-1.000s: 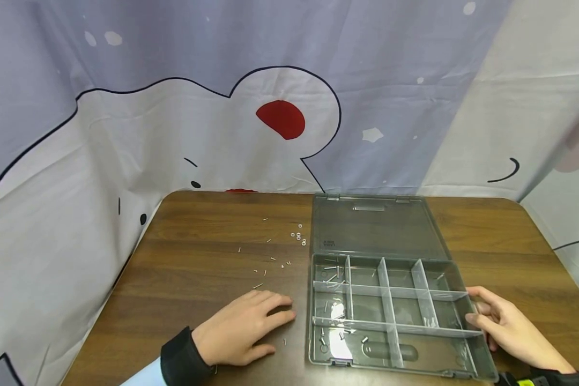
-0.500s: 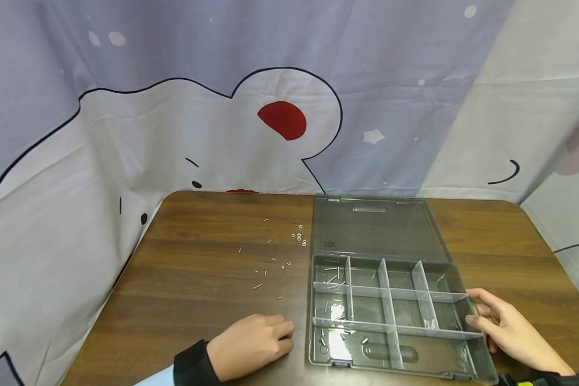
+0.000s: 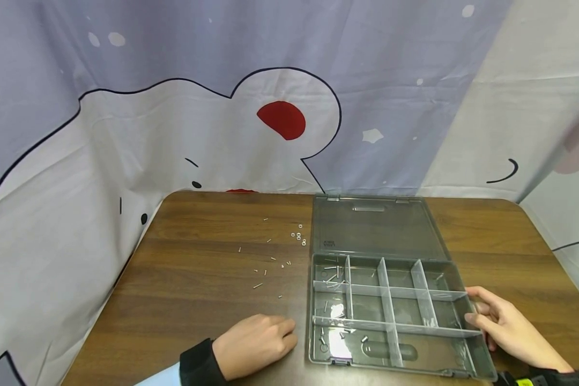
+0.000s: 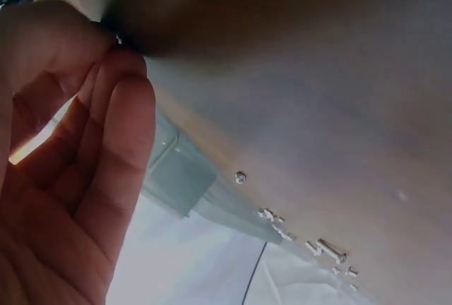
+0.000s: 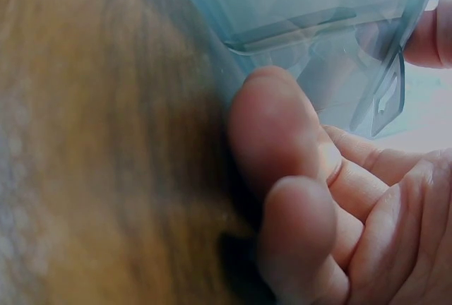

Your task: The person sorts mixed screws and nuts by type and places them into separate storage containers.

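Note:
My left hand point(image 3: 258, 343) is low over the table, just left of the organizer box, fingers curled. In the left wrist view its thumb and fingertips meet at the tabletop, pinching where a small screw lay; the screw itself is hidden. My right hand point(image 3: 504, 329) grips the box's right side, thumb at the rim and fingers along the outer wall. The translucent grey organizer box point(image 3: 391, 343) lies with its lid point(image 3: 376, 225) folded back. Screws lie in its left compartments. Loose screws, including a longer screw point(image 3: 258, 286), are scattered beyond my left hand.
Several small ring-shaped pieces point(image 3: 298, 236) lie grouped left of the lid on the wooden table point(image 3: 198, 300). Clear dividers point(image 3: 394, 348) split the box into compartments. A printed curtain point(image 3: 173, 134) hangs right behind the table's back edge.
My left hand has drawn back toward the table's front and curled from spread fingers into a pinch. It now covers the spot of one screw and uncovers another. My right hand stays on the box.

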Available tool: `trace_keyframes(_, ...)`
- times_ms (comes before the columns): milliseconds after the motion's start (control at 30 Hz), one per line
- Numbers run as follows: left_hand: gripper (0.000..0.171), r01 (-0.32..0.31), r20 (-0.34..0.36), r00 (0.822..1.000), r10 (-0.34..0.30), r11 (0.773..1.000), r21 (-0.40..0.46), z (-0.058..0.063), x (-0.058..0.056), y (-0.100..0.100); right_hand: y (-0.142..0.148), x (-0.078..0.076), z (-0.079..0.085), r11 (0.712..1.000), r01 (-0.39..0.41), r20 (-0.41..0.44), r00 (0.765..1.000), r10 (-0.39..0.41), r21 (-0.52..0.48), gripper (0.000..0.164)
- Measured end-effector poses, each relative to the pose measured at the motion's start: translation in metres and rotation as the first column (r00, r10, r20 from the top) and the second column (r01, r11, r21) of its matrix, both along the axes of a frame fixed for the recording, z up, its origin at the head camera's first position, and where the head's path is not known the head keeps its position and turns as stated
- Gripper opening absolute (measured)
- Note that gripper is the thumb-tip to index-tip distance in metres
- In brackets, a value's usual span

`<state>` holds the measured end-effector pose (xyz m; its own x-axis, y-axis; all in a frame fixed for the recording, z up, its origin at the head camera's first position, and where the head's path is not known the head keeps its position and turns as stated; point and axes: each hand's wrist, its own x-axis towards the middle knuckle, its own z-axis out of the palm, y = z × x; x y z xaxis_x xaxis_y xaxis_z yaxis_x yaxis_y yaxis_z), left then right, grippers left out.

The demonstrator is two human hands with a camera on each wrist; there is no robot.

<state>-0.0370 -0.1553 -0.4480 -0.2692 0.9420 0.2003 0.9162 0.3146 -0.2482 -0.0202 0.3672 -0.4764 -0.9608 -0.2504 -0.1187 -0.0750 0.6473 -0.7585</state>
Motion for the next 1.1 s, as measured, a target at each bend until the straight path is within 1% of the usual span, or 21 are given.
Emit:
trace_keyframes(167,0.014,-0.011,0.092,0.996,0.012,1.0,-0.004,-0.002,-0.003,0.003,0.0,0.0,0.0,1.0,0.019,-0.01,1.0,-0.019,0.007,0.047)
trace_keyframes(267,0.015,-0.012,0.158,0.987,0.013,1.0,-0.006,-0.002,-0.006,0.002,0.0,0.0,0.0,1.0,0.023,-0.009,1.0,-0.023,0.006,0.047)
trace_keyframes(333,0.017,-0.015,0.183,0.983,0.014,1.0,0.006,0.0,-0.009,0.001,-0.001,-0.001,0.0,1.0,0.024,0.002,1.0,-0.024,0.006,0.048)
trace_keyframes(400,0.019,-0.024,0.189,0.982,0.018,0.999,0.032,0.003,-0.012,0.0,-0.001,-0.001,0.001,1.0,0.027,0.013,1.0,-0.027,0.009,0.048)
trace_keyframes(467,0.021,-0.029,0.193,0.981,0.015,0.997,0.068,0.008,-0.016,-0.001,-0.002,-0.001,0.001,0.999,0.031,0.023,0.999,-0.031,0.016,0.049)
trace_keyframes(600,0.022,-0.021,0.175,0.985,-0.003,0.99,0.138,0.023,-0.026,0.003,-0.002,-0.001,0.002,0.999,0.029,0.031,0.999,-0.03,0.023,0.05)
trace_keyframes(700,0.021,-0.006,0.149,0.989,-0.02,0.985,0.17,0.035,-0.033,0.011,-0.001,0.0,0.003,1.0,0.02,0.035,0.999,-0.02,0.013,0.051)
trace_keyframes(800,0.019,0.004,0.145,0.989,-0.031,0.982,0.187,0.045,-0.041,0.022,-0.001,-0.001,0.003,1.0,0.022,0.039,0.999,-0.022,0.011,0.052)
trace_keyframes(933,0.014,0.02,0.139,0.989,-0.05,0.978,0.208,0.057,-0.051,0.042,-0.002,-0.001,0.003,0.999,0.027,0.043,0.999,-0.027,0.017,0.052)
trace_keyframes(1100,0.011,0.045,0.15,0.985,-0.083,0.969,0.244,0.068,-0.067,0.069,-0.002,0.0,0.002,1.0,0.016,0.032,0.999,-0.016,0.008,0.052)
